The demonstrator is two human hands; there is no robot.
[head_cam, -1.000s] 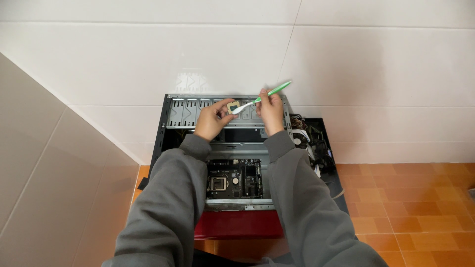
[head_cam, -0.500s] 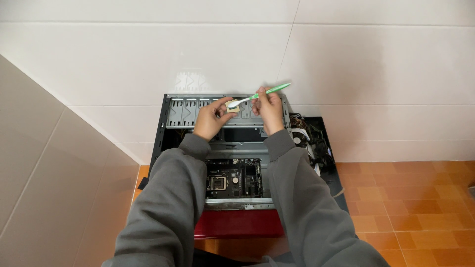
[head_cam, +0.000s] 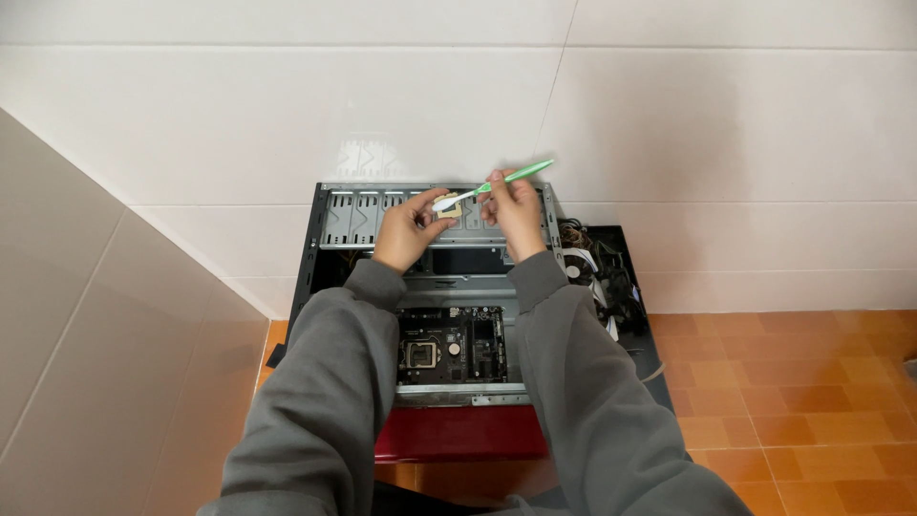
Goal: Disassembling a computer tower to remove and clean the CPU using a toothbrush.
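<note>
Left hand [head_cam: 409,232] pinches small tan chip [head_cam: 449,206], right hand [head_cam: 514,212] grips green toothbrush [head_cam: 492,186] scrubbing it; hard strokes could flick chip into open case [head_cam: 330,239] below

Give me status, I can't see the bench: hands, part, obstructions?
Left hand pinches small tan chip. Right hand holds green toothbrush, bristles on chip. Open computer case beneath; nothing blocking.

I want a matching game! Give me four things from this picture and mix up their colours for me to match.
Things:
1. toothbrush in the right hand
2. sleeves
3. floor tiles
4. stool under the computer case

Colours:
A. orange
B. dark red
C. green and white
D. grey

Pairs: 1-C, 2-D, 3-A, 4-B
</note>
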